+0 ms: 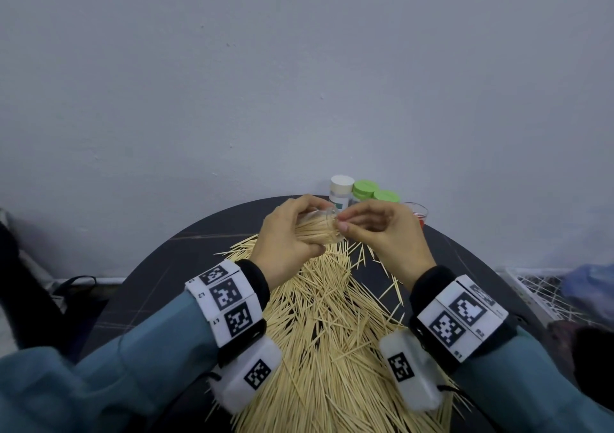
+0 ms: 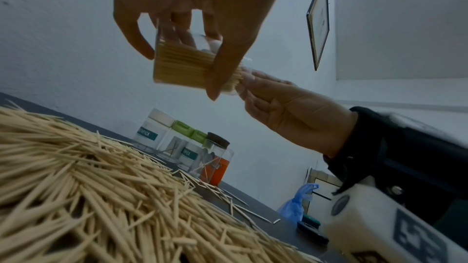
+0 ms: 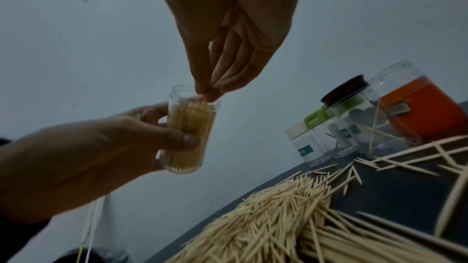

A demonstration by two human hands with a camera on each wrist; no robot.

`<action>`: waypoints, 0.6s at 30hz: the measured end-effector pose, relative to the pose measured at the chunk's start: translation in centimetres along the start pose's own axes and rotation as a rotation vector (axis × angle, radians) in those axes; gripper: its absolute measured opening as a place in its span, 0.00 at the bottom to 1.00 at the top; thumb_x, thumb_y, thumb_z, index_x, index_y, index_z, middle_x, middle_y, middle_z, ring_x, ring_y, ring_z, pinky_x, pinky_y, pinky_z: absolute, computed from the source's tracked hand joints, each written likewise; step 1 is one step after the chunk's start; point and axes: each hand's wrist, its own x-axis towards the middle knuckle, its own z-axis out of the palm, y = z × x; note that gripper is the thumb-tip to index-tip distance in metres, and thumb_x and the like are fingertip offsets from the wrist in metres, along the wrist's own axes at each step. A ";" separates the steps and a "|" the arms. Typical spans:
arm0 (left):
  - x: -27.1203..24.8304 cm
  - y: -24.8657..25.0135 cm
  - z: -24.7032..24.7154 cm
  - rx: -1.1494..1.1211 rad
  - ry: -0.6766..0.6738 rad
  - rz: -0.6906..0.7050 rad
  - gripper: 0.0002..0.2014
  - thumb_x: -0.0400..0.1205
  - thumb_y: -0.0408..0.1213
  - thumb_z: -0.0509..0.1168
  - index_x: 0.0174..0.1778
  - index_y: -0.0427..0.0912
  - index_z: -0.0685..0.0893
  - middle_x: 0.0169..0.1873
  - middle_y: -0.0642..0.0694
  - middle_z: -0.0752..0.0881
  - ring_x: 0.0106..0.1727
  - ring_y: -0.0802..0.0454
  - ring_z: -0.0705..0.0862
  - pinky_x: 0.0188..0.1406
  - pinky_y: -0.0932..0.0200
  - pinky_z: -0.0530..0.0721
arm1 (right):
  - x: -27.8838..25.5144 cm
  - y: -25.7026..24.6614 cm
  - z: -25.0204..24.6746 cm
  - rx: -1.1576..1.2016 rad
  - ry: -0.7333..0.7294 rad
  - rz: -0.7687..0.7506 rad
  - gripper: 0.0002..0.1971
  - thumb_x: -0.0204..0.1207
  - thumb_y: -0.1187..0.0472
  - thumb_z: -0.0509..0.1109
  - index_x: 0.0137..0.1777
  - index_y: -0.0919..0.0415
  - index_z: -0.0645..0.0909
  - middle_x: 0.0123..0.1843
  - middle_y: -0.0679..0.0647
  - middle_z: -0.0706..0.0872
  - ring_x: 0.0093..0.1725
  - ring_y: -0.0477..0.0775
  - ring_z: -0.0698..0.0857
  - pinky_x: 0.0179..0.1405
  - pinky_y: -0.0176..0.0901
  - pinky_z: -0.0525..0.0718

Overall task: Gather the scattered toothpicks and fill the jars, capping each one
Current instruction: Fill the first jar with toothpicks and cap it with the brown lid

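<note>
- My left hand [image 1: 288, 233] grips a clear jar [image 3: 190, 129] above the desk [image 1: 159, 266], thumb across its front and the other fingers curled round the back.
- The jar is packed with toothpicks [image 2: 177, 65] standing side by side; its mouth is uncapped and turned toward my right hand.
- My right hand [image 1: 382, 233] has its fingers [image 3: 215, 89] bunched together at the jar's open mouth, the tips touching the ends of the packed toothpicks. Whether they pinch a toothpick I cannot tell.
- Below both hands a big heap of loose toothpicks [image 1: 325, 326] covers the middle of the dark round desk, with strays scattered toward the far edge.
- At the far edge, by the wall, stands a cluster of containers: a white-capped jar [image 1: 341, 191] with a teal label, two green-capped jars [image 1: 364, 189] beside it, and a dark-lidded jar [image 3: 346, 107] in front of those.
- Just to the right of them is an uncapped clear jar with an orange label [image 3: 415, 107]; a few toothpicks lean against these containers.
- A blue plastic bag [image 2: 296, 201] sits beyond the desk on my right.
</note>
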 end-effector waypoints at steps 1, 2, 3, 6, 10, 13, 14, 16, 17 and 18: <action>0.0 0.0 -0.1 -0.008 -0.002 -0.005 0.28 0.63 0.26 0.78 0.56 0.54 0.83 0.53 0.53 0.84 0.55 0.56 0.82 0.50 0.58 0.83 | 0.1 -0.1 -0.2 0.017 0.012 0.010 0.08 0.65 0.67 0.79 0.43 0.61 0.86 0.39 0.52 0.90 0.38 0.43 0.89 0.40 0.29 0.85; 0.0 0.1 -0.2 -0.018 -0.004 -0.011 0.28 0.63 0.26 0.79 0.56 0.53 0.83 0.53 0.52 0.84 0.54 0.57 0.82 0.47 0.62 0.82 | 0.2 -0.1 -0.6 0.031 0.024 0.031 0.08 0.65 0.68 0.79 0.44 0.61 0.85 0.39 0.52 0.90 0.37 0.42 0.88 0.37 0.27 0.83; 0.0 0.1 -0.2 -0.027 -0.006 -0.019 0.28 0.63 0.26 0.79 0.56 0.53 0.83 0.53 0.52 0.84 0.53 0.57 0.82 0.45 0.66 0.80 | 0.4 -0.1 -0.9 0.041 0.030 0.058 0.09 0.65 0.69 0.78 0.44 0.61 0.85 0.39 0.53 0.90 0.36 0.43 0.87 0.35 0.27 0.83; -0.1 0.3 -0.2 -0.049 -0.019 -0.045 0.28 0.64 0.26 0.79 0.56 0.53 0.82 0.54 0.51 0.84 0.54 0.56 0.82 0.47 0.63 0.82 | 1.0 0.3 -2.6 -0.027 -0.002 0.164 0.08 0.68 0.69 0.77 0.45 0.60 0.84 0.41 0.56 0.89 0.40 0.49 0.87 0.43 0.37 0.85; -0.2 0.5 0.0 -0.066 -0.030 -0.070 0.28 0.64 0.26 0.79 0.57 0.52 0.82 0.56 0.51 0.83 0.58 0.56 0.80 0.54 0.54 0.83 | 1.6 1.9 -5.6 -0.518 -0.279 0.400 0.11 0.74 0.64 0.73 0.55 0.57 0.80 0.55 0.58 0.86 0.52 0.53 0.83 0.54 0.42 0.80; -0.2 0.5 0.1 -0.072 -0.048 -0.068 0.28 0.65 0.26 0.79 0.58 0.52 0.81 0.56 0.52 0.83 0.58 0.57 0.80 0.47 0.63 0.81 | 1.3 3.0 -6.9 -0.870 -0.497 0.587 0.23 0.78 0.60 0.68 0.73 0.60 0.70 0.70 0.59 0.77 0.67 0.55 0.77 0.66 0.40 0.71; -0.2 0.4 0.1 -0.068 -0.052 -0.064 0.28 0.65 0.26 0.79 0.58 0.52 0.81 0.56 0.52 0.83 0.57 0.58 0.80 0.44 0.67 0.79 | 1.2 3.2 -7.0 -0.918 -0.536 0.633 0.26 0.79 0.60 0.66 0.76 0.61 0.66 0.74 0.60 0.73 0.71 0.56 0.73 0.69 0.41 0.68; -0.2 0.4 0.1 -0.061 -0.060 -0.059 0.28 0.65 0.27 0.79 0.59 0.51 0.82 0.56 0.52 0.83 0.57 0.59 0.80 0.42 0.72 0.77 | 1.1 3.5 -6.9 -0.958 -0.581 0.702 0.29 0.81 0.62 0.63 0.80 0.60 0.58 0.79 0.59 0.66 0.77 0.56 0.67 0.73 0.42 0.64; -0.3 0.4 0.2 -0.059 -0.065 -0.057 0.28 0.65 0.27 0.79 0.59 0.50 0.82 0.57 0.52 0.83 0.57 0.59 0.80 0.41 0.73 0.76 | 1.1 3.7 -6.7 -0.965 -0.594 0.723 0.30 0.81 0.63 0.62 0.81 0.60 0.56 0.79 0.58 0.65 0.77 0.57 0.66 0.73 0.42 0.64; -0.3 0.5 0.2 -0.058 -0.070 -0.054 0.28 0.65 0.27 0.79 0.59 0.50 0.82 0.57 0.52 0.83 0.57 0.59 0.80 0.41 0.74 0.75 | 1.1 3.9 -6.4 -0.963 -0.607 0.734 0.30 0.81 0.63 0.62 0.81 0.59 0.54 0.79 0.59 0.65 0.77 0.57 0.66 0.73 0.42 0.64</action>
